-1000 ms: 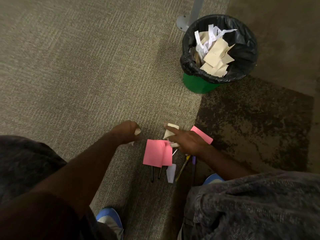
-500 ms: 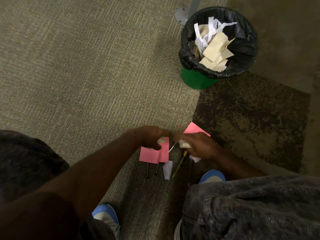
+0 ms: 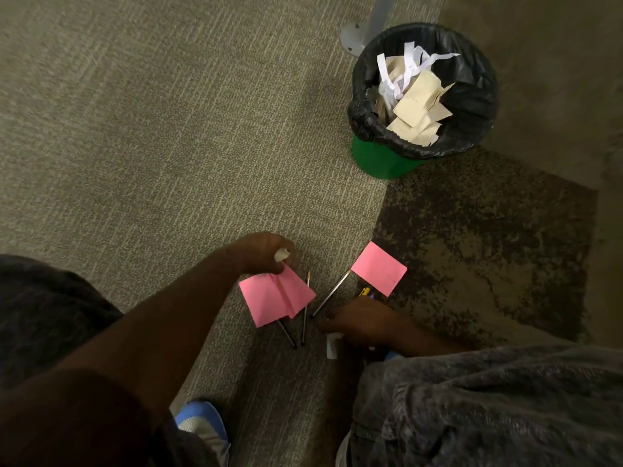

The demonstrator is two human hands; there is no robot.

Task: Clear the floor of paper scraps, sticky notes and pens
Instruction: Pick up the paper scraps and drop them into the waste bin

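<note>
My left hand (image 3: 263, 252) pinches the corner of a pair of pink sticky notes (image 3: 276, 298) and lifts them off the carpet; a small white scrap (image 3: 282, 255) is also clutched in it. Under the notes lie three thin pens (image 3: 305, 308). My right hand (image 3: 360, 323) is lower right, fingers down on a white paper scrap (image 3: 332, 345). A yellow-tipped pen (image 3: 365, 292) pokes out just beyond that hand. Another pink sticky note (image 3: 379, 267) lies flat on the floor beyond it.
A green bin with a black liner (image 3: 465, 106) stands at the upper right, holding tan and white paper scraps. A grey pole base (image 3: 354, 37) is behind it. A dark stained carpet patch (image 3: 488, 247) lies to the right. My blue shoe (image 3: 202, 419) is below.
My left hand has taken hold of the pink notes and raised them. My right hand has moved back toward me, off the far pink note, down onto the white scrap.
</note>
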